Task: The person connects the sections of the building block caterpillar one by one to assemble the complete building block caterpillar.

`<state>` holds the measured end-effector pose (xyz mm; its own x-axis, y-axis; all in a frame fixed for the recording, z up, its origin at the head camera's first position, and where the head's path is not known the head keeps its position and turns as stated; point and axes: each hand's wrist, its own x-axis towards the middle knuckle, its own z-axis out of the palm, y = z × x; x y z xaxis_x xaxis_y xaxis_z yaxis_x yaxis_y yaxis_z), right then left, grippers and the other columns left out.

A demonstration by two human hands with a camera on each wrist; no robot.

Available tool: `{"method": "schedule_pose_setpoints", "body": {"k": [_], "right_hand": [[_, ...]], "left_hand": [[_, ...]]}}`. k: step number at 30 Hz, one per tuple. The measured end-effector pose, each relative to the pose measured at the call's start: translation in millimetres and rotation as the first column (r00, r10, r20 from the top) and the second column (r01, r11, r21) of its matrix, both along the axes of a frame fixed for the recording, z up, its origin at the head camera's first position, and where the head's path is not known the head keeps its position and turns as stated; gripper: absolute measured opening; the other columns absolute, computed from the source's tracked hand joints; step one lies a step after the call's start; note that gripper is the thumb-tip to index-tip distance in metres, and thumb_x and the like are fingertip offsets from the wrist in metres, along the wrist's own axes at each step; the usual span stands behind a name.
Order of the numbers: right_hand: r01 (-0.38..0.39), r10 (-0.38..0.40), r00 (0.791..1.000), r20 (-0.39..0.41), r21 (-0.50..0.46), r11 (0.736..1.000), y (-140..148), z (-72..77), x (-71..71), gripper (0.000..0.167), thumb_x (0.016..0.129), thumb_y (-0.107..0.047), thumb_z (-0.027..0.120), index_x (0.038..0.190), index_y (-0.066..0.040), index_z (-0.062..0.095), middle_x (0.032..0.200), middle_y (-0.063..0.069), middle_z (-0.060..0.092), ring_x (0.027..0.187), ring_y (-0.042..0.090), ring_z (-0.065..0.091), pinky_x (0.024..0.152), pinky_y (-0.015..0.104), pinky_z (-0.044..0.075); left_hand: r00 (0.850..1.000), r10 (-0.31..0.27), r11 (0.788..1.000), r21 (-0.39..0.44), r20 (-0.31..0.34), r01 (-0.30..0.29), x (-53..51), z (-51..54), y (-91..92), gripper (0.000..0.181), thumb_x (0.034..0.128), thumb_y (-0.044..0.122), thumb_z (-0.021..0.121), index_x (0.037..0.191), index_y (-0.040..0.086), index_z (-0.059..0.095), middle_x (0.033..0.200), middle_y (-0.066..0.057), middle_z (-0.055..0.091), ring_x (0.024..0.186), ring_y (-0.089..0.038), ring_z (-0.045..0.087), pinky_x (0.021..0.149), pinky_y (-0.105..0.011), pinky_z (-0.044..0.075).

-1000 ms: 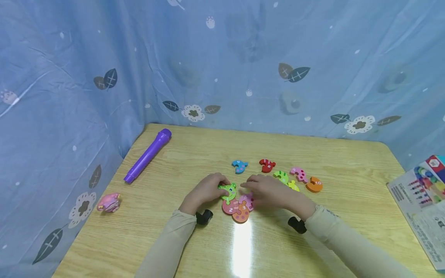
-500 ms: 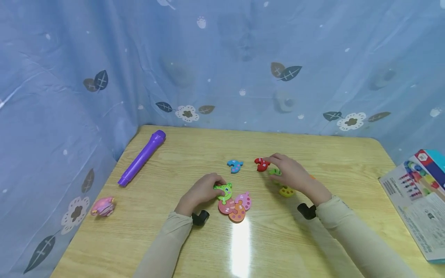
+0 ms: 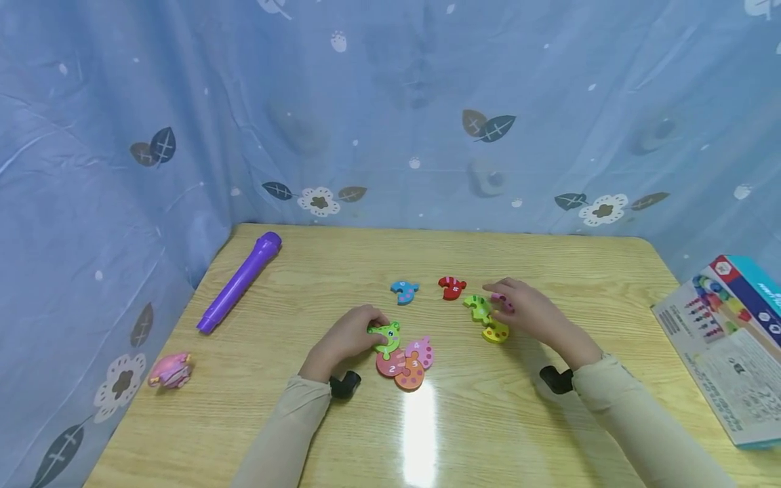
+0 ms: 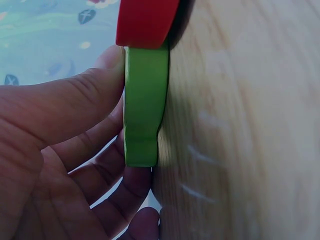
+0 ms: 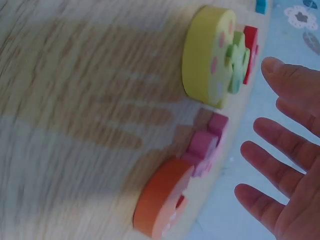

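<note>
My left hand (image 3: 350,339) pinches the green head piece (image 3: 386,340), its thumb on one face; the left wrist view shows the thumb against the green piece's edge (image 4: 145,100). Joined to it are a dull red piece 2 (image 3: 390,364), an orange piece 3 (image 3: 409,377) and a pink piece 4 (image 3: 424,351). My right hand (image 3: 537,317) is over the right-hand loose pieces, partly covering a pink one (image 3: 504,303). The right wrist view shows its fingers spread and empty, near that pink piece (image 5: 202,145) and an orange one (image 5: 162,197).
Left of the right hand lie a yellow piece (image 3: 495,331) and a green piece (image 3: 478,308). Farther back are a red piece (image 3: 452,289) and a blue piece (image 3: 405,292). A purple microphone (image 3: 239,282) and pink toy (image 3: 171,371) lie left; a box (image 3: 726,346) stands right.
My right hand has moved from beside the joined pieces to the loose ones on the right, most recently from near the red piece further right. My left hand keeps its pinch on the green head.
</note>
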<state>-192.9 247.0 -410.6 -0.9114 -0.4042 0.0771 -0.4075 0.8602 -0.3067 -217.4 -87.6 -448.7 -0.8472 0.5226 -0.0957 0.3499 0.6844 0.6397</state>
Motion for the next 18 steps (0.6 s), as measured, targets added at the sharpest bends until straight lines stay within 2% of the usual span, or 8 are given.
{"method": "schedule_pose_setpoints", "body": {"k": [3,5,8,11,18], "right_hand": [[0.004,-0.004,1.0,0.03,0.022,1.0,-4.5,-4.9,-2.4,0.054,0.077,-0.016,0.074,0.124,0.001,0.054,0.107,0.015,0.059,0.083,0.023,0.057,0.073,0.04,0.048],[0.005,-0.007,0.999,0.034,0.078,0.997,-11.2,-7.2,-5.5,0.057,0.076,-0.021,0.076,0.123,0.001,0.055,0.109,0.017,0.059,0.091,0.028,0.058,0.076,0.044,0.049],[0.026,-0.031,0.999,0.028,0.172,0.985,-20.2,-10.3,-9.1,0.058,0.075,-0.027,0.076,0.123,-0.002,0.056,0.111,0.017,0.059,0.096,0.033,0.056,0.073,0.046,0.048],[0.054,-0.059,0.998,0.013,0.241,0.969,-26.0,-12.1,-10.7,0.055,0.075,-0.027,0.076,0.121,-0.005,0.058,0.107,0.015,0.059,0.093,0.032,0.054,0.069,0.046,0.047],[0.047,-0.038,0.998,-0.04,0.249,0.967,-38.2,-8.2,-7.9,0.052,0.073,-0.024,0.078,0.118,-0.006,0.059,0.105,0.013,0.058,0.097,0.033,0.053,0.076,0.052,0.045]], "left_hand": [[1.0,-0.002,1.0,0.002,0.001,0.002,-0.1,-0.4,-0.5,0.022,0.0794,0.017,0.072,0.099,0.011,0.067,0.091,0.003,0.058,0.085,-0.012,0.052,0.083,-0.033,0.043],[1.0,-0.003,1.0,0.013,0.004,0.003,0.1,-0.1,-1.4,0.022,0.0792,0.017,0.072,0.099,0.01,0.067,0.091,0.003,0.058,0.085,-0.013,0.052,0.083,-0.033,0.044],[1.0,-0.009,1.0,0.027,0.005,0.009,0.7,-0.4,-2.0,0.021,0.0794,0.016,0.072,0.099,0.01,0.066,0.091,0.002,0.058,0.085,-0.013,0.052,0.082,-0.033,0.044],[1.0,-0.016,0.999,0.03,0.005,0.016,1.2,-1.2,-1.9,0.022,0.0797,0.017,0.072,0.1,0.01,0.066,0.091,0.003,0.058,0.085,-0.013,0.052,0.082,-0.033,0.044],[1.0,-0.014,1.0,0.025,0.003,0.014,0.0,-0.1,-2.1,0.024,0.0793,0.018,0.072,0.1,0.01,0.066,0.092,0.003,0.058,0.086,-0.013,0.053,0.083,-0.033,0.044]]}}
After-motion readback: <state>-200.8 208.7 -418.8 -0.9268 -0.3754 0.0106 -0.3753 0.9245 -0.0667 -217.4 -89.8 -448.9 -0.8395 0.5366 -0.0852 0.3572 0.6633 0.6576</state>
